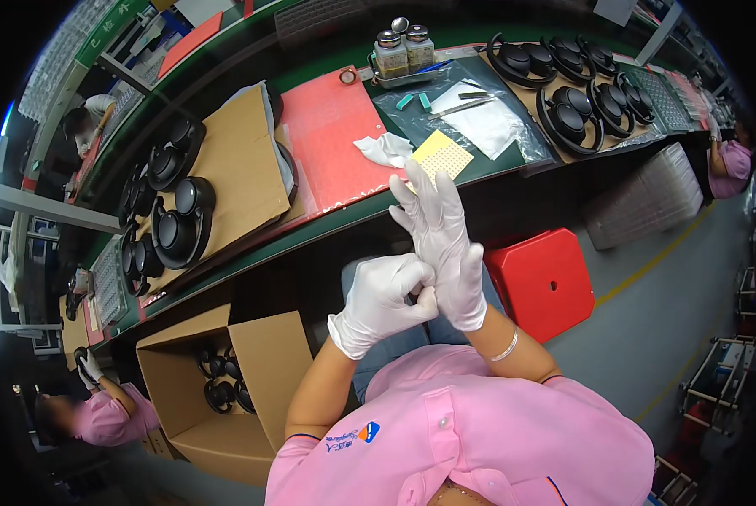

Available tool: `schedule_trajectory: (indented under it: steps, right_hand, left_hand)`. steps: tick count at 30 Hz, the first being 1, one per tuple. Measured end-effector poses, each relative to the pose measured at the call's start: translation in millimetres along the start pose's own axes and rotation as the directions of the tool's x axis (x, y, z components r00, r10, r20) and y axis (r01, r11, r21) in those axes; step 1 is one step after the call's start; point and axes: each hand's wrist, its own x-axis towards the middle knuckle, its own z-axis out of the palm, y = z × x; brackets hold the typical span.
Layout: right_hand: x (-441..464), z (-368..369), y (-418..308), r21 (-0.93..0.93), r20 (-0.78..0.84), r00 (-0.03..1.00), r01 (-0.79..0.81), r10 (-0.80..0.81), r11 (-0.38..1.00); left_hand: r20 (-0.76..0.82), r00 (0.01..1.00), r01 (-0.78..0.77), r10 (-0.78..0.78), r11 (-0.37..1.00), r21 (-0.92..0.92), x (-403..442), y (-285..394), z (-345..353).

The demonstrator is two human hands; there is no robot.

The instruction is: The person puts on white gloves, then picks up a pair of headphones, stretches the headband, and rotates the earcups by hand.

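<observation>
Both hands wear thin white gloves and meet above my lap. My left hand [386, 302] is closed, its thumb and fingers curled together against the little-finger side of the right palm; whether it pinches glove material there is hidden. My right hand [445, 244] is raised with its fingers extended and apart, holding nothing. Just beyond its fingertips, a yellow sticker sheet [442, 155] lies at the table edge, beside a crumpled white cloth [384, 150].
Black headphones lie on cardboard at left [184, 221] and right [570, 114]. Bottles [390, 56] stand at the back near a red mat [331, 126]. A red stool [546, 285] and an open carton [268, 371] flank my lap. Other people work at both sides.
</observation>
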Motion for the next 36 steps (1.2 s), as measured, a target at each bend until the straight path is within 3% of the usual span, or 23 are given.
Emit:
schedule_trajectory:
  steps: [2, 3, 4, 5, 6, 7, 8, 9, 11, 14, 15, 16, 17, 19, 20, 23, 26, 29, 30, 32, 33, 35, 36]
  right_hand:
    - [5.1, -7.1, 0.8, -0.037, 0.014, 0.999, 0.04, -0.039, 0.999]
    - [5.6, -11.2, 0.7, -0.405, 0.152, 0.986, 0.124, -0.067, 0.906]
    - [8.6, -15.8, -0.2, -0.701, 0.289, 0.956, 0.241, -0.042, 0.671]
    - [11.5, -19.4, -1.8, -0.87, 0.397, 0.917, 0.364, 0.036, 0.332]
    - [12.3, -20.3, -2.7, -0.874, 0.393, 0.919, 0.362, 0.032, 0.323]
    - [11.9, -19.4, -2.0, -0.902, 0.42, 0.9, 0.4, 0.114, 0.164]
    - [11.4, -17.7, 0.0, -0.897, 0.435, 0.878, 0.442, 0.202, 0.009]
    - [8.9, -15.3, 2.8, -0.863, 0.435, 0.852, 0.486, 0.291, -0.135]
    - [-1.0, -21.1, 16.4, -0.848, 0.447, 0.835, 0.509, 0.321, -0.144]
    - [-10.3, -30.8, 26.4, -0.816, 0.45, 0.807, 0.545, 0.382, -0.19]
    - [-12.1, -33.2, 26.1, -0.783, 0.416, 0.792, 0.562, 0.447, -0.266]
    - [-12.6, -34.4, 24.5, -0.741, 0.375, 0.776, 0.58, 0.507, -0.338]
    - [-12.0, -35.3, 22.6, -0.691, 0.33, 0.758, 0.6, 0.562, -0.404]
    - [-13.7, -38.5, 18.1, -0.694, 0.337, 0.736, 0.616, 0.586, -0.374]
    - [-12.2, -40.3, 14.8, -0.693, 0.35, 0.714, 0.633, 0.606, -0.346]
    - [-7.2, -51.2, 13.1, -0.671, 0.442, 0.686, 0.681, 0.578, -0.294]
    - [-15.0, -65.0, 26.5, -0.627, 0.595, 0.652, 0.743, 0.471, -0.235]
    - [-25.1, -77.2, 47.0, -0.469, 0.617, 0.654, 0.752, 0.438, -0.463]
    - [-28.3, -79.3, 51.2, -0.47, 0.613, 0.657, 0.749, 0.438, -0.467]
    - [-32.7, -67.1, 54.3, -0.372, 0.437, 0.625, 0.781, 0.647, -0.502]
    - [-32.7, -63.7, 54.3, -0.319, 0.333, 0.596, 0.801, 0.731, -0.507]
    - [-28.7, -63.6, 49.4, -0.281, 0.363, 0.566, 0.824, 0.74, -0.492]
    - [-28.9, -63.2, 47.4, -0.247, 0.389, 0.534, 0.846, 0.751, -0.473]
  left_hand:
    - [0.065, 0.997, -0.04, 0.04, 0.999, -0.009, -4.1, 2.5, -1.6]
    - [-0.08, 0.992, 0.088, -0.095, 0.993, -0.08, -5.7, 3.9, -5.2]
    - [-0.214, 0.95, 0.194, -0.228, 0.966, -0.168, -4.8, 3.7, -8.5]
    - [-0.21, 0.954, 0.179, -0.213, 0.969, -0.171, -5.9, 0.7, -10.4]
    - [-0.429, 0.843, 0.16, -0.323, 0.913, -0.375, -5.1, 2.6, -13.9]
    - [-0.586, 0.665, 0.088, -0.462, 0.828, -0.554, -4.3, 5.3, -15.7]
    - [-0.587, 0.664, 0.09, -0.464, 0.828, -0.553, -3.8, 7.8, -16.2]
    - [-0.468, 0.799, 0.216, -0.378, 0.906, -0.363, -5.6, 11.2, -17.7]
    - [-0.119, 0.952, 0.296, -0.283, 0.95, 0.103, -1.3, 19.5, -21.1]
    - [-0.097, 0.951, 0.309, -0.293, 0.916, 0.255, -3.1, -0.7, -3.5]
    - [-0.08, 0.951, 0.308, -0.298, 0.894, 0.325, -4.1, -7.4, 3.4]
    - [-0.077, 0.952, 0.305, -0.297, 0.896, 0.322, -3.9, -11.1, 8.2]
    - [-0.079, 0.942, 0.335, -0.327, 0.927, 0.166, -3.1, -14.5, 12.5]
    - [-0.063, 0.916, 0.385, -0.397, 0.911, -0.151, -7.7, -18.5, 19.3]
    - [-0.062, 0.914, 0.388, -0.4, 0.909, -0.151, -10.9, -21.1, 20.0]
    - [0.163, 0.828, 0.513, -0.537, 0.607, -0.607, -13.4, -24.5, 15.2]
    - [0.245, 0.805, 0.55, -0.541, 0.524, -0.65, -15.6, -17.1, 20.0]
    - [0.295, 0.795, 0.572, -0.529, 0.496, -0.653, -17.3, -17.6, 21.0]
    - [0.296, 0.799, 0.572, -0.524, 0.508, -0.644, -18.6, -20.0, 20.4]
    - [0.3, 0.799, 0.575, -0.52, 0.517, -0.635, -21.6, -20.8, 19.8]
    - [0.284, 0.801, 0.594, -0.527, 0.646, -0.48, -22.7, -20.8, 18.8]
    - [0.239, 0.812, 0.569, -0.533, 0.815, -0.114, -23.9, -21.7, 15.8]
    - [0.234, 0.808, 0.574, -0.54, 0.811, -0.113, -24.6, -20.7, 16.2]
